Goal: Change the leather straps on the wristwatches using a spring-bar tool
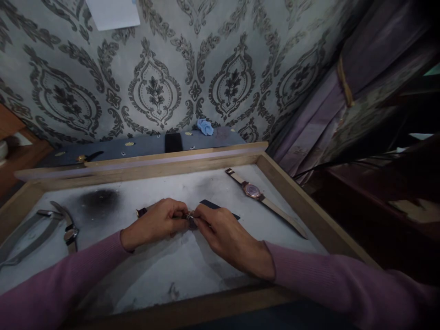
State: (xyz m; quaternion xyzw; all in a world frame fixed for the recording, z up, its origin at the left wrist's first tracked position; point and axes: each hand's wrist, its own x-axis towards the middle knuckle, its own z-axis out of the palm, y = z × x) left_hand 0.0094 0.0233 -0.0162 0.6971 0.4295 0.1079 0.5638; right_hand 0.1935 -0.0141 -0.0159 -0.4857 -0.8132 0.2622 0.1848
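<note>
My left hand (pixel 160 221) pinches a small wristwatch (pixel 191 221), mostly hidden by the fingers. The end of a dark strap with a gold buckle (pixel 140 212) shows behind that hand. My right hand (pixel 228 233) meets it from the other side, fingers closed at the watch; whether they grip the watch itself or something thin, I cannot make out. Just behind the right hand lies a flat dark strip (pixel 220 208). Farther right, a watch with a rose-gold case (pixel 252 190) is stretched out with its strap open.
A wood-rimmed tray (pixel 319 227) with a white bottom surrounds the work. At its left lie another wristwatch (pixel 70 233) and grey tweezer-like tongs (pixel 34 238). Behind the rim are a blue crumpled piece (pixel 205 127), a black block (pixel 173 142) and a dark-handled tool (pixel 90 156).
</note>
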